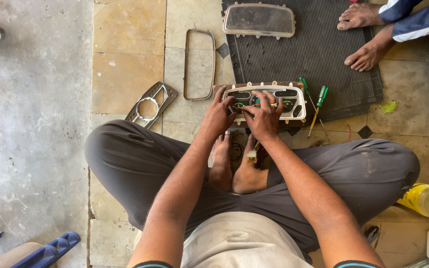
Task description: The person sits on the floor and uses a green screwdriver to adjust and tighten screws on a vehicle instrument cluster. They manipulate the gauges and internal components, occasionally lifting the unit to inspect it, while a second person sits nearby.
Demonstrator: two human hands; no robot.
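Resting on the gauge cluster (pixel 266 101) at the near edge of a ribbed mat (pixel 319 54) on the floor: left hand (pixel 219 115) and right hand (pixel 264 116), fingers spread on its face, gripping nothing. Screwdrivers (pixel 318 101) just right; clear lens cover (pixel 259 20) at the mat's far edge.

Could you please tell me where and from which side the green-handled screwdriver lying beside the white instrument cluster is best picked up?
Probably by the green-handled screwdriver's thick handle, from above: it lies flat on the black ribbed mat, handle end away from the person, thin shaft toward them.
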